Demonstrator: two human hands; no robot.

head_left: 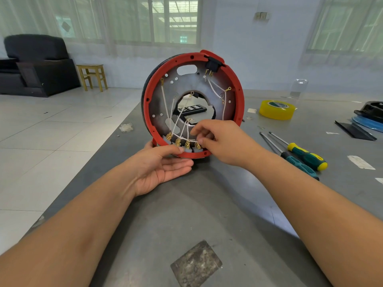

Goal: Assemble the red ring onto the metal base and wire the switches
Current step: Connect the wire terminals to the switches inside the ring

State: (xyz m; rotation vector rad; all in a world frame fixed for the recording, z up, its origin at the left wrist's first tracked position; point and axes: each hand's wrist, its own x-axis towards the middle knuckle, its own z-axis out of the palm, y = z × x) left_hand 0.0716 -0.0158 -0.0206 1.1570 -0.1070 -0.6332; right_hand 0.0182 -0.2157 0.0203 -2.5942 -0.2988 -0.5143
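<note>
Red ring [240, 94] — seated around the rim of the metal base [219, 88], the pair standing on edge at frame centre, lower rim on the grey bench [207, 204].

Switches [187, 147] — a row of grey bodies with brass terminals along the bottom inside of the ring; white wires [164, 100] run up from them across the base plate to ring lugs. A black switch [213, 65] sits at the ring's upper right.

Left hand [163, 166] — palm up beneath the lower left rim, thumb pressed on the red edge, fingers loosely extended under it; supports the assembly.

Right hand [219, 141] — fingers curled at the rightmost switch, tips pinched together; it appears to hold a wire end or terminal, though the fingers hide the contact.

Two screwdrivers [304, 157] — green and yellow handles, lying side by side right of centre, well apart from the hands.

Yellow tape roll [276, 109] — flat on the bench, right of the ring.

Black and blue parts [371, 119] — far right edge.

Wooden stool [92, 76] and dark sofa [35, 63] — upper left, on the tiled floor.
</note>
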